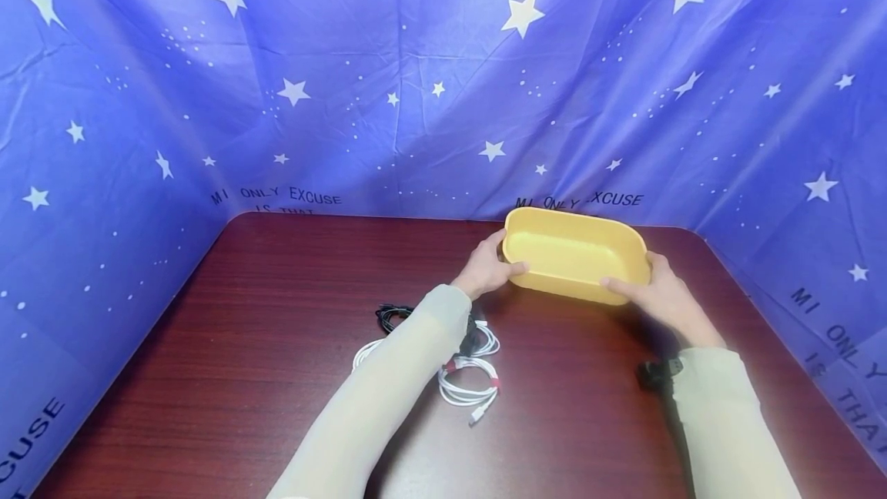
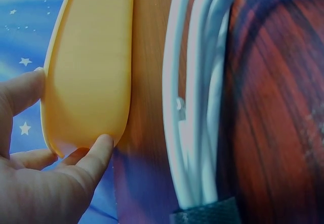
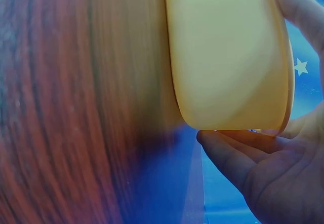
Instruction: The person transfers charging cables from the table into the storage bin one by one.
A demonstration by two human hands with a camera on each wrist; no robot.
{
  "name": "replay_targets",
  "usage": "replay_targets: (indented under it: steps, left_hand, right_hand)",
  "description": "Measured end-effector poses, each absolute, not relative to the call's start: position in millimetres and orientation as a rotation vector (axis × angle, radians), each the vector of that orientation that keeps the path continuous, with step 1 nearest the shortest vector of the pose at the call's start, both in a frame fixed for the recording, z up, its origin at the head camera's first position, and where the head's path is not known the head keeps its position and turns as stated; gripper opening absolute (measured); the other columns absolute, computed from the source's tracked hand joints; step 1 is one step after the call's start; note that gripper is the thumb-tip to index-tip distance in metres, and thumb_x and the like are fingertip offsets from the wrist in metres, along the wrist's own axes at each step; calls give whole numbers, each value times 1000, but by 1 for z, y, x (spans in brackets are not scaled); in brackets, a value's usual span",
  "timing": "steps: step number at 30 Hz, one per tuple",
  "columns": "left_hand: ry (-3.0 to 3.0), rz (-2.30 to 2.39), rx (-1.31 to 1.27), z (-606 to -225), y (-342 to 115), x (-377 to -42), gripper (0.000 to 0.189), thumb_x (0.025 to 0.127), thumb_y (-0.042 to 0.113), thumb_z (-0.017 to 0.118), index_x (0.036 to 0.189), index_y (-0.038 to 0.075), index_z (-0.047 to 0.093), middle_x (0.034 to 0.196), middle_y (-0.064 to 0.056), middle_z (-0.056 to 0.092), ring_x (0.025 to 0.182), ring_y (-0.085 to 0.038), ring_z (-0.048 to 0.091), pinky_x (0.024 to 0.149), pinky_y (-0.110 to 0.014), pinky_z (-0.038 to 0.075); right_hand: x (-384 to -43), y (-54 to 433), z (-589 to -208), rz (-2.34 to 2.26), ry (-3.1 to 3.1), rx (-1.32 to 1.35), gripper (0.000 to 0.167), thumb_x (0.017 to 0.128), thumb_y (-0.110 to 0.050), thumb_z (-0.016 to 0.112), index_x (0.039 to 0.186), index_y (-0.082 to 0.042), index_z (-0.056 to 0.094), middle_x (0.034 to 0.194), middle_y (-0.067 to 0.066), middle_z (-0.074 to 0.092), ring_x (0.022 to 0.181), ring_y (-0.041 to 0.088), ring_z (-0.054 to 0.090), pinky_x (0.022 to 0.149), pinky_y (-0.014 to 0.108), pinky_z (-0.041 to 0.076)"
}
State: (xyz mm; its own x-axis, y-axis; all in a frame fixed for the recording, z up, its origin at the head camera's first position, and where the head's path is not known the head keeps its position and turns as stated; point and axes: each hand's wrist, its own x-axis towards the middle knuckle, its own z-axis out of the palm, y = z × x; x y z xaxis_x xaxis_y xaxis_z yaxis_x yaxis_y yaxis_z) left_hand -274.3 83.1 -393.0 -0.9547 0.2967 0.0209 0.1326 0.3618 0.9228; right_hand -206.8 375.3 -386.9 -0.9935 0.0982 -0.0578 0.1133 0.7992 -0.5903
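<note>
Gripping opposite ends of a yellow bin: left hand, right hand; coiled cables lie nearer

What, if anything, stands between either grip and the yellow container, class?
Nothing visible does: the left grip and right grip each hold one end of the yellow container. The coiled cables lie apart from it, partly hidden by the left sleeve.

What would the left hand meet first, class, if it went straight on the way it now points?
The yellow container, whose end the left hand already grips. Beyond it, the starry blue curtain seems next, though depth is hard to judge.
</note>
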Motion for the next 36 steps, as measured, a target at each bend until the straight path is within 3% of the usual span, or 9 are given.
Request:
replay_targets:
  steps: [36]
  left_hand:
    - [2406,1701,366,-393,76,-273,80,81,8,76,148,6,33,131,-12,56,108,-17,59,90,-25,48]
  right_hand:
    - [-208,370,-386,-986,2956,134,120,80,-66,62,148,10,-2,145,40,19,126,57,31,96,69,30]
